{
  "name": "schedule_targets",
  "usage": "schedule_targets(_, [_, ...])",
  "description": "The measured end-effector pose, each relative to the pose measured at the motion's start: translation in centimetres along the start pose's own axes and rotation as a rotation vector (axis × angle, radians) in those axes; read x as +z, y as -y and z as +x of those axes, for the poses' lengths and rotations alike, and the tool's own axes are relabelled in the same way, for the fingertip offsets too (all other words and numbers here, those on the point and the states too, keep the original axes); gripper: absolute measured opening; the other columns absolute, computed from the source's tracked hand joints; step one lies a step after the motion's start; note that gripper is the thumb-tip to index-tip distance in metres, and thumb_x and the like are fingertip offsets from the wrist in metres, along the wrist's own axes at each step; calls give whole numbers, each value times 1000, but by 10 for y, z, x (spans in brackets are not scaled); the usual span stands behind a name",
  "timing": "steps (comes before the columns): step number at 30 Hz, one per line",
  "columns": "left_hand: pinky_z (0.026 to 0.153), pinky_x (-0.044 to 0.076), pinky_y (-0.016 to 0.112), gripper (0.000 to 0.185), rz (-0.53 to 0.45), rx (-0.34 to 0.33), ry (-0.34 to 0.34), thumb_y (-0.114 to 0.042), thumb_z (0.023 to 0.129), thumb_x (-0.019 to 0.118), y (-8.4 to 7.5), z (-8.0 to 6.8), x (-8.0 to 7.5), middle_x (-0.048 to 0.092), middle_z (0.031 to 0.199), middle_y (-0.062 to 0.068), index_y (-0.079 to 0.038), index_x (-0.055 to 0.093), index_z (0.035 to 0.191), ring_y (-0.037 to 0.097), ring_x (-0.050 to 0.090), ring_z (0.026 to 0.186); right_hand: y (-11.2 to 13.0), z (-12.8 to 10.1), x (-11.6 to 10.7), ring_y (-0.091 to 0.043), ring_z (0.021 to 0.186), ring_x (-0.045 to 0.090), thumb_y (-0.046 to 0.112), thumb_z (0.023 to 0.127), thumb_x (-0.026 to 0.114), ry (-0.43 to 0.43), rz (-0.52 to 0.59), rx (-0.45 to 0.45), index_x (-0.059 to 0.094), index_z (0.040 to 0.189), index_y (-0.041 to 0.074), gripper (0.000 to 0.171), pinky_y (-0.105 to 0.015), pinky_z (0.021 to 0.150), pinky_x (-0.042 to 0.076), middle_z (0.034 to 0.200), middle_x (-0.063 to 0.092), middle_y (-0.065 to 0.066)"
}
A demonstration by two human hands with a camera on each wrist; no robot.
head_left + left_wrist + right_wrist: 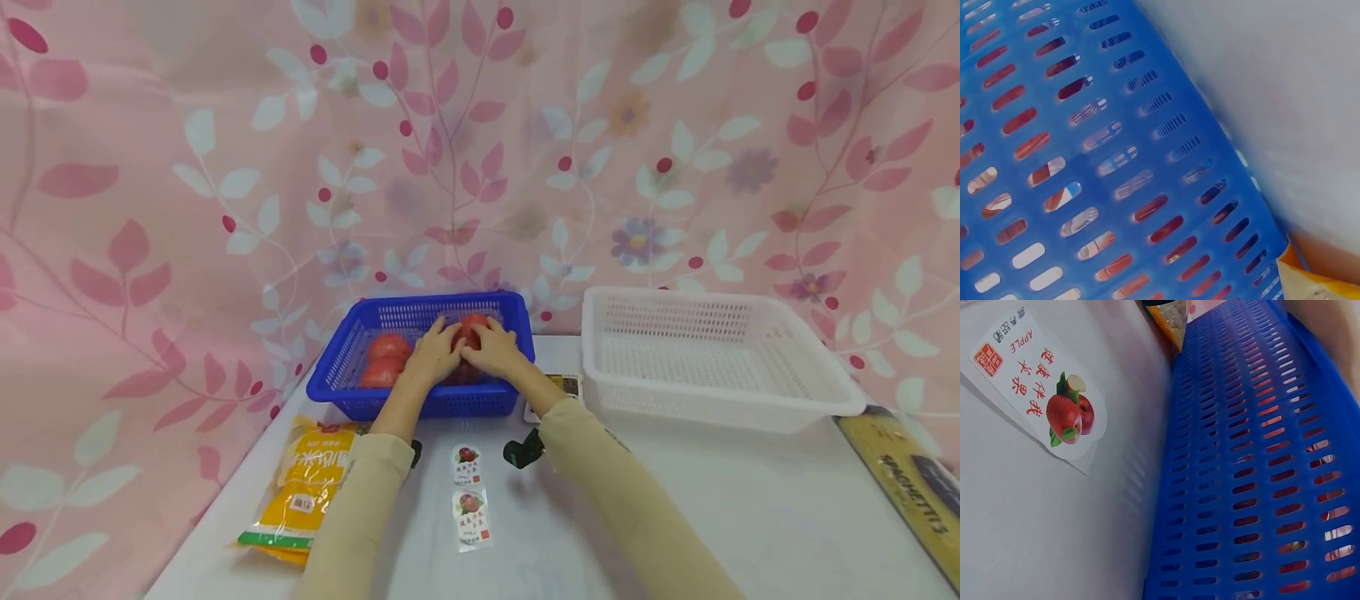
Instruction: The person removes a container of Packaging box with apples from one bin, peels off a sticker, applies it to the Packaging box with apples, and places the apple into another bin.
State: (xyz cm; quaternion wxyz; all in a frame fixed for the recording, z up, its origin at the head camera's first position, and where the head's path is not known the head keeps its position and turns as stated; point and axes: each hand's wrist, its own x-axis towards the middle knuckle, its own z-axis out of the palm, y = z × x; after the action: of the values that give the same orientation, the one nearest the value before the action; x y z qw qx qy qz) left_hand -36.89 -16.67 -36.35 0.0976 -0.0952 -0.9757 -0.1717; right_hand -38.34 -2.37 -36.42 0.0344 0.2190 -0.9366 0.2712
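A blue slotted basket (pixel 420 302) stands at the back of the white table and holds several red apples (pixel 388 347). Both hands reach into it. My left hand (pixel 438 348) and my right hand (pixel 495 343) curl round the same red apple (pixel 472 325) from either side, near the basket's right half. The left wrist view is filled by the basket wall (pixel 1116 156), with red showing through its slots. In the right wrist view, the basket wall (pixel 1247 456) stands beside an apple sticker (pixel 1054 400) on the table. Neither wrist view shows the fingers.
An empty white slotted basket (pixel 750 400) stands to the right of the blue one. A yellow bag (pixel 307 483) lies at the table's left edge, and a spaghetti box (pixel 911 492) at the right edge. Two apple stickers (pixel 467 465) lie between my forearms. A patterned pink cloth hangs behind.
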Motion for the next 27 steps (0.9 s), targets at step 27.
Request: schedule_targets(27, [90,40,56,40,-46,131,-333,-25,93,46,-11,-9,-10,43,134,22,-12,53,130,44,46,114,15,-16,-39,-46,120,34,37,84,52,-110,-82,-98,46,135,10,58,-54,96,31,143,29,-22])
